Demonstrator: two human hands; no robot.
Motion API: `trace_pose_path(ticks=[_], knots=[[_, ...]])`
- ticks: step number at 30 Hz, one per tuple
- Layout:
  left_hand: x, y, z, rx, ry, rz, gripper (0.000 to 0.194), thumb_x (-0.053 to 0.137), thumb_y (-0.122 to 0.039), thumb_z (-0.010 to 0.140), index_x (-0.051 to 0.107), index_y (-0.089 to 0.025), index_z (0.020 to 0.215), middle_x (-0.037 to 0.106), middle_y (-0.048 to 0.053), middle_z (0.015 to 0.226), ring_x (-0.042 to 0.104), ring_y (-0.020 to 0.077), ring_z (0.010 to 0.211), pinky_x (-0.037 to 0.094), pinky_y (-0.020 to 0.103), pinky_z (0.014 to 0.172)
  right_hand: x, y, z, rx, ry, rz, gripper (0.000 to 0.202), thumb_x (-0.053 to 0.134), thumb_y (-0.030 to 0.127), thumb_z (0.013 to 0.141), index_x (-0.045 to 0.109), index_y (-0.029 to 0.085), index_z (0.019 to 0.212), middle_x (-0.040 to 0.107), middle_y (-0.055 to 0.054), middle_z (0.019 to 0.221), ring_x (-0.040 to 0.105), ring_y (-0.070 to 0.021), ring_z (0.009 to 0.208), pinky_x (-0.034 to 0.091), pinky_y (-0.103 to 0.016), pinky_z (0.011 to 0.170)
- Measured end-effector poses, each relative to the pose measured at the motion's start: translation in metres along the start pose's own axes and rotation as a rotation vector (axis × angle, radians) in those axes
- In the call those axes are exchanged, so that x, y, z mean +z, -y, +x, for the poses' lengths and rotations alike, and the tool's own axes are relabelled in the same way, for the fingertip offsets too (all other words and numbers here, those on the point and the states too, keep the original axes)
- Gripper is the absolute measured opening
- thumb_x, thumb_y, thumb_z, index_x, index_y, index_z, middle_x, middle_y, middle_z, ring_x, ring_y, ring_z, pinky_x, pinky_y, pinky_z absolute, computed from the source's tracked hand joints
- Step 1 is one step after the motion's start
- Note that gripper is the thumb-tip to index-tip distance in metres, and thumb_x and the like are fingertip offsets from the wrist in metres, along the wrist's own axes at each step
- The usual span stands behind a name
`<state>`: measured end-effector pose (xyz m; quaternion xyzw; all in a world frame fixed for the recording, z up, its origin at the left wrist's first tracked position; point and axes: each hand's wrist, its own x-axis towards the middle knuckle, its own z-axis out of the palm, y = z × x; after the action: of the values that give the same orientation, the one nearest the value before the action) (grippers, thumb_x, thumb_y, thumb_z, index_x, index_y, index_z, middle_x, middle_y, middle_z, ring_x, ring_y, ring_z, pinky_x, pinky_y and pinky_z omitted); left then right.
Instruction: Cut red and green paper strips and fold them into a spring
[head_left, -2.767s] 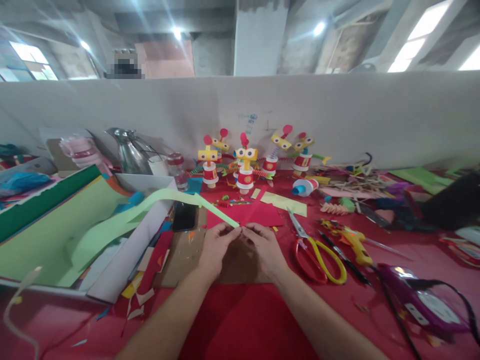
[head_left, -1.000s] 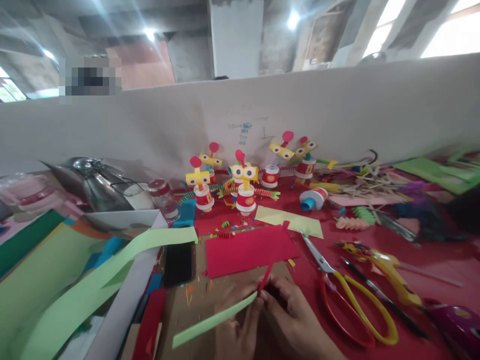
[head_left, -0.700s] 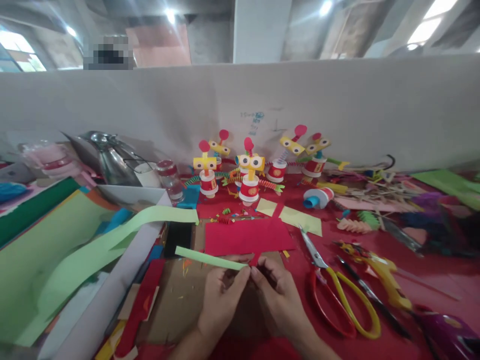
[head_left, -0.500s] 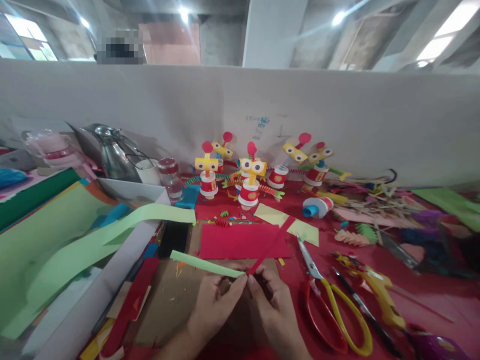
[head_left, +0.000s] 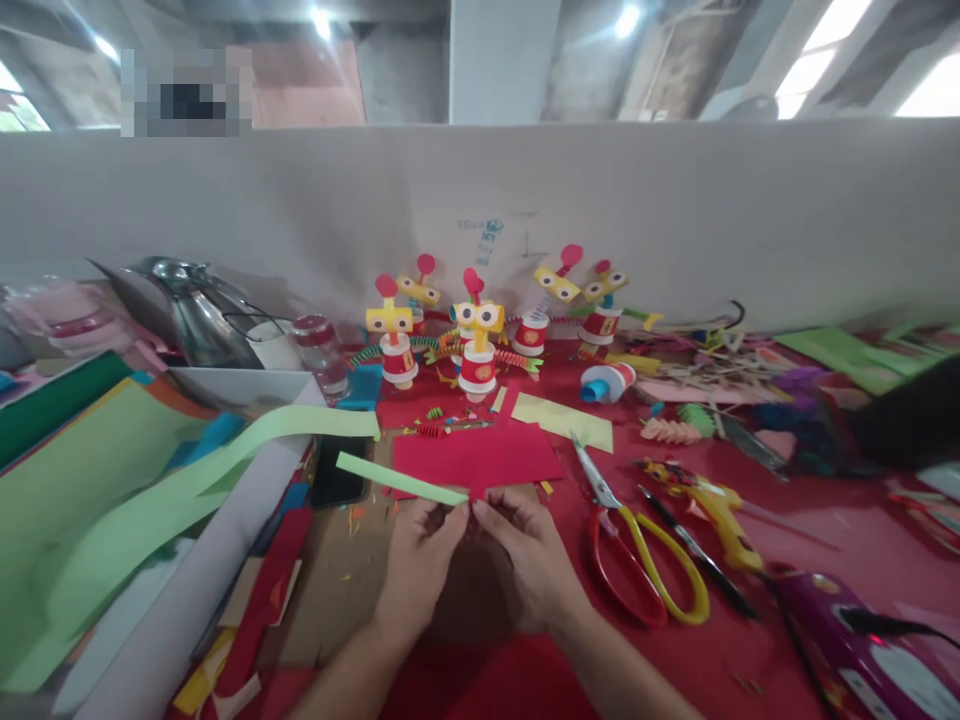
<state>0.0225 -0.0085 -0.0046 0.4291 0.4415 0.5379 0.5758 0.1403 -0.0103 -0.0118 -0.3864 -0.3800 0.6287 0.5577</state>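
My left hand (head_left: 421, 555) pinches the near end of a light green paper strip (head_left: 397, 478), which points away to the left. A red paper strip (head_left: 508, 404) runs up and away from the pinched fingertips of my right hand (head_left: 526, 545). Both strips meet at their ends, where my thumbs nearly touch; fingers hide how they join there. Just beyond my hands lies a red paper sheet (head_left: 442, 458), and pale yellow paper (head_left: 566, 424) sits behind it. Red-and-yellow-handled scissors (head_left: 594, 476) rest to the right of my right hand.
Several paper-cup figures (head_left: 476, 372) stand along the grey partition (head_left: 300, 200). A white box (head_left: 259, 388) of coloured paper fills the left side, with a phone (head_left: 337, 480) beside it. Rightward lie a pen (head_left: 697, 550), a yellow glue gun (head_left: 724, 520) and a purple device (head_left: 862, 640).
My view has turned to the right, so the scene sits farther left. The red strip now slopes more steeply over the red sheet. Both hands keep their pinch at the strips' joined ends.
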Motion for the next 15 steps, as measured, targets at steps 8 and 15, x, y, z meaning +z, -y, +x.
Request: trace_pose_path(ticks=[8, 15], knots=[[0.002, 0.002, -0.001, 0.018, -0.017, -0.171, 0.016, 0.066, -0.029, 0.072, 0.066, -0.014, 0.078, 0.064, 0.001, 0.070, 0.054, 0.0106, 0.064, 0.043, 0.023, 0.064, 0.007, 0.004, -0.004, -0.061, -0.024, 0.027, 0.019, 0.073, 0.032, 0.070, 0.065, 0.020, 0.083, 0.063, 0.001, 0.074, 0.059, -0.0139, 0.070, 0.049, -0.029, 0.071], [0.002, -0.011, -0.003, 0.041, 0.000, -0.008, 0.017, 0.064, -0.030, 0.073, 0.064, -0.013, 0.070, 0.059, 0.000, 0.062, 0.052, 0.0104, 0.061, 0.042, 0.022, 0.061, 0.011, 0.009, -0.004, -0.143, -0.092, -0.025, 0.014, 0.073, 0.028, 0.068, 0.064, 0.019, 0.076, 0.064, 0.002, 0.067, 0.058, -0.0118, 0.062, 0.048, -0.026, 0.064]])
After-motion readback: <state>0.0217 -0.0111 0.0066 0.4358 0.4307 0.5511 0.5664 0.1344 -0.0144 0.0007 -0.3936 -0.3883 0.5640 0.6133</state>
